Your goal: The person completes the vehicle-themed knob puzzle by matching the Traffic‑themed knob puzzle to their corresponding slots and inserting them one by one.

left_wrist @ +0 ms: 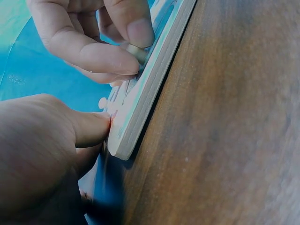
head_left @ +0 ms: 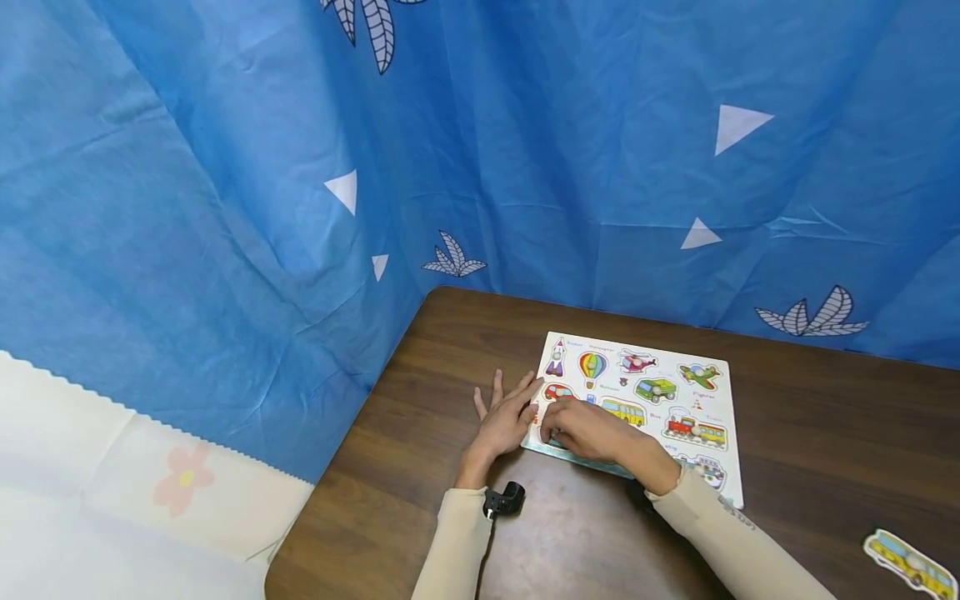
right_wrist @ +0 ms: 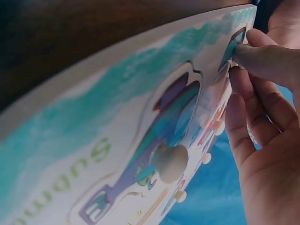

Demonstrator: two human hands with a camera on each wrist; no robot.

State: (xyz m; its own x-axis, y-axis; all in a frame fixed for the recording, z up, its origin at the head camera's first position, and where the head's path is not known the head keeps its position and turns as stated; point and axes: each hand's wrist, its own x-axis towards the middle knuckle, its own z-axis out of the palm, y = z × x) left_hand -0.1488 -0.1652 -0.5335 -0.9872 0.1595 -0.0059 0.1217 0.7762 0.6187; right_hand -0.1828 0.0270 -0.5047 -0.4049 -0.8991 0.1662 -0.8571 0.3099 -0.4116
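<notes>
A white wooden peg puzzle board (head_left: 572,358) with vehicle pieces lies on the brown table. At its near left corner my right hand (head_left: 592,429) pinches a small wooden knob (left_wrist: 138,53) between thumb and fingers. The knob's blue-teal piece (right_wrist: 230,50) sits at the board's corner, mostly covered by the fingers. Against the board's left edge rests my left hand (head_left: 501,423), its fingers spread and its thumb at the edge. A submarine piece (right_wrist: 140,154) with a round knob lies beside the right hand's spot.
On the table at the lower right lies a loose yellow bus-shaped piece (head_left: 911,565). Red train (head_left: 693,429), green truck (head_left: 656,389) and balloon (head_left: 592,367) pictures show on the board. A blue curtain (head_left: 600,167) hangs behind the table (head_left: 420,400).
</notes>
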